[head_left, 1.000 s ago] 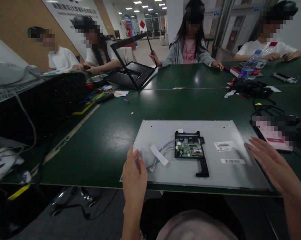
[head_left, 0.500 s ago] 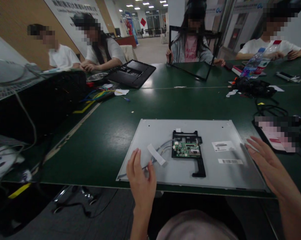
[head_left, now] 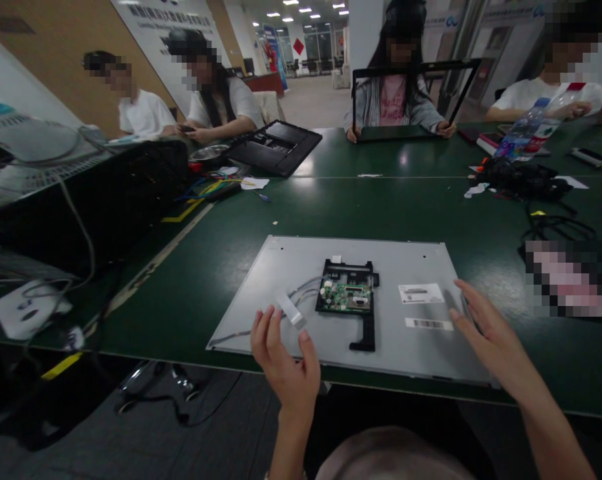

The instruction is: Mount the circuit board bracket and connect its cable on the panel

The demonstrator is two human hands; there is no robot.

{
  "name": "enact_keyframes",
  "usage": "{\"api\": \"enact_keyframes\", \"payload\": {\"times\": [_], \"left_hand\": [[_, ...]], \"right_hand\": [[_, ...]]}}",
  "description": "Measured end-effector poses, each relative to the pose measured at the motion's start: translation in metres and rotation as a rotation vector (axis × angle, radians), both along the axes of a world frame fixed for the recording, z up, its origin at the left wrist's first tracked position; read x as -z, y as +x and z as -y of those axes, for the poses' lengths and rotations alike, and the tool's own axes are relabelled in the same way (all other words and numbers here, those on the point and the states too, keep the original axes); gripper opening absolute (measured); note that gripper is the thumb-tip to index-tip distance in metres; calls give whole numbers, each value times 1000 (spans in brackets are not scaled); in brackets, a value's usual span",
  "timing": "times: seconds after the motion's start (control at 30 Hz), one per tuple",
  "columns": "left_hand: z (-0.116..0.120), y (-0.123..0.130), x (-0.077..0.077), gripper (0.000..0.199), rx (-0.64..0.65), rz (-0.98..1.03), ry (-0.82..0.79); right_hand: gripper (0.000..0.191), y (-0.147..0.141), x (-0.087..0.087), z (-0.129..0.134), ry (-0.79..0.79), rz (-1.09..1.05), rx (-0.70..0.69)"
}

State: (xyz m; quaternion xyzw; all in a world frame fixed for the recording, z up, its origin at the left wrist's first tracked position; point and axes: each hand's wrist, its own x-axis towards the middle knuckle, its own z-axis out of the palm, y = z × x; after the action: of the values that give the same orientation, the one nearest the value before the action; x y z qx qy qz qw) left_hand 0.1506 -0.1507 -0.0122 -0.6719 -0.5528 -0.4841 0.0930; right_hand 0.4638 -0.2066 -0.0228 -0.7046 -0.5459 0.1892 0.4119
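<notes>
A grey metal display panel [head_left: 301,260] lies flat at the table's near edge, its back facing up. On it sit a black plastic bracket [head_left: 369,331], a green circuit board [head_left: 348,297], grey cables [head_left: 305,289] and a white strip [head_left: 291,311]. My left hand [head_left: 287,357] is open over the panel's near left part, fingers apart and curved, its fingertips close to the strip. Along the right edge is my right hand [head_left: 488,330], open, with the thumb over the panel and the fingers by its side. Whether either hand touches the panel I cannot tell.
Across the green table [head_left: 231,247], a person holds up a black frame [head_left: 405,131]. A black monitor housing [head_left: 275,147] lies at the back. To the right are bottles [head_left: 525,130], black cables [head_left: 523,179] and a phone [head_left: 565,280]; a black box [head_left: 131,200] stands left.
The panel has shifted left on the table, with my right hand moving left alongside its edge. Across the table, the person's black frame has been turned and levelled. My view has swung slightly left.
</notes>
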Motion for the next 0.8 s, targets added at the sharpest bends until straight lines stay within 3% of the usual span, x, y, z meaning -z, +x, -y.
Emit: {"api": "enact_keyframes", "payload": {"times": [0.43, 0.8], "left_hand": [[6, 35, 2, 53, -14, -12, -6], [6, 48, -5, 43, 78, -231, -189]], "right_hand": [[51, -36, -1, -6, -16, 317, -222], [47, -52, -6, -8, 1, 561, -215]]}}
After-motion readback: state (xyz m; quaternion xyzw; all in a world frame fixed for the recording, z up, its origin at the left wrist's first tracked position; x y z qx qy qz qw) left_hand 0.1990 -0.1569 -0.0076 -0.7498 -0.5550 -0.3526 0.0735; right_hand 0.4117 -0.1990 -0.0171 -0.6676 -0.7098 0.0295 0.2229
